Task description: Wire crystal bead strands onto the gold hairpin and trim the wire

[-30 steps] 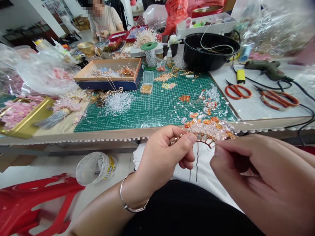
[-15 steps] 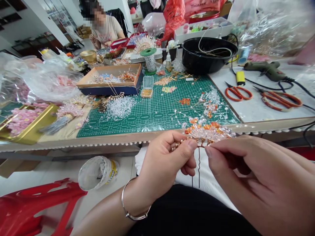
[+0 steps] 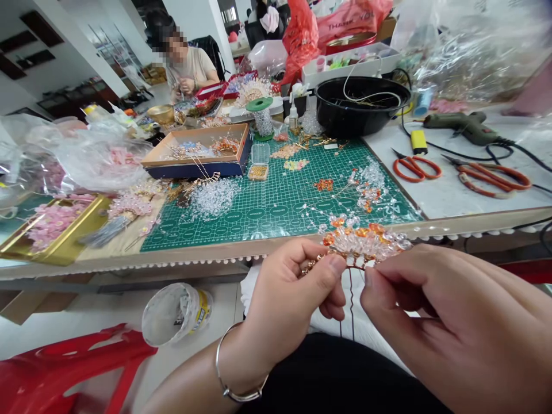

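Observation:
Between my two hands, just off the table's front edge, is a beaded hairpin (image 3: 366,241) with clear and orange beads fanned along a gold base. Two thin wavy prongs hang below it. My left hand (image 3: 293,287), with a silver bangle at the wrist, pinches the base's left end between thumb and bent fingers. My right hand (image 3: 457,310) has thumb and forefinger closed at the right end of the base; any fine wire there is too small to make out. Behind the hairpin, clear and orange bead sprays (image 3: 368,187) lie on the green cutting mat (image 3: 276,221).
Clear beads (image 3: 213,198) lie heaped on the mat near a blue box (image 3: 198,168). A black basin (image 3: 360,112), orange-handled scissors (image 3: 416,168) and a glue gun (image 3: 468,126) are at right. A white bucket (image 3: 166,319) stands on the floor. A person (image 3: 190,66) sits across the table.
The view has shifted slightly, so the scene sits a little differently. My right hand's fingertips are slightly lower against the hairpin, and more of its gold base shows. Both hands keep their grip.

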`<state>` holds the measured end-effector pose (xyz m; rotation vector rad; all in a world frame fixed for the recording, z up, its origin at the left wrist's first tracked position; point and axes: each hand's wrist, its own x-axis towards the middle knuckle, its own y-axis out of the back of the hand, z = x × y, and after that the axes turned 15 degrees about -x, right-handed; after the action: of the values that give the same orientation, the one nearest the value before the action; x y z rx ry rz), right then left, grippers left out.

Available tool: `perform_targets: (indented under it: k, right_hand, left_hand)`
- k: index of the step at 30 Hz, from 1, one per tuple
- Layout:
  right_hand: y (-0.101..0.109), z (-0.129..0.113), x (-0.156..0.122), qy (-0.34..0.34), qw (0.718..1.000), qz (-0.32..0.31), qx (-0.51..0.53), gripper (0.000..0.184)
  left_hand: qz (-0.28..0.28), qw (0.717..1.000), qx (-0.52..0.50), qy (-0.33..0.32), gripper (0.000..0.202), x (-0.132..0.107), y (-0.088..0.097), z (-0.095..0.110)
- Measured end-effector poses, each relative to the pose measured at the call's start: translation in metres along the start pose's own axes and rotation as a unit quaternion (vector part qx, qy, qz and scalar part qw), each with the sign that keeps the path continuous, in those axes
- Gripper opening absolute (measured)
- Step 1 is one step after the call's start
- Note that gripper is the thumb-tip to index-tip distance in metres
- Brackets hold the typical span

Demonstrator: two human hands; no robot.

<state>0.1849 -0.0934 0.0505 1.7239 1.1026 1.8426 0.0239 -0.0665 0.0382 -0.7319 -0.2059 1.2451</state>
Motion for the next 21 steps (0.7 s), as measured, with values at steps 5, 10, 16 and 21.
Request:
perform_targets:
  k: [5,10,16,21]
  right_hand:
    - [0.0006,0.0,-0.0016,0.003,1.0,0.003,0.008,0.013]
    - [-0.0009,0.0002,-0.0025,-0.004,1.0,0.005,0.007,0.014]
    - [-0.0018,-0.001,-0.0029,-0.008,1.0,-0.001,0.008,0.016]
    - [-0.0018,-0.0001,-0.0036,-0.007,1.0,-0.006,0.005,0.015]
  left_hand:
    - [-0.002,1.0,-0.009,0.004,0.023,-0.0002,-0.0002,-0.0009]
    - [0.001,1.0,-0.012,0.006,0.023,0.0004,0.0004,-0.0031]
    - [-0.002,1.0,-0.015,0.011,0.023,-0.0003,0.0002,-0.0041]
    - [0.004,1.0,-0.014,0.01,0.024,-0.0003,0.0006,-0.005]
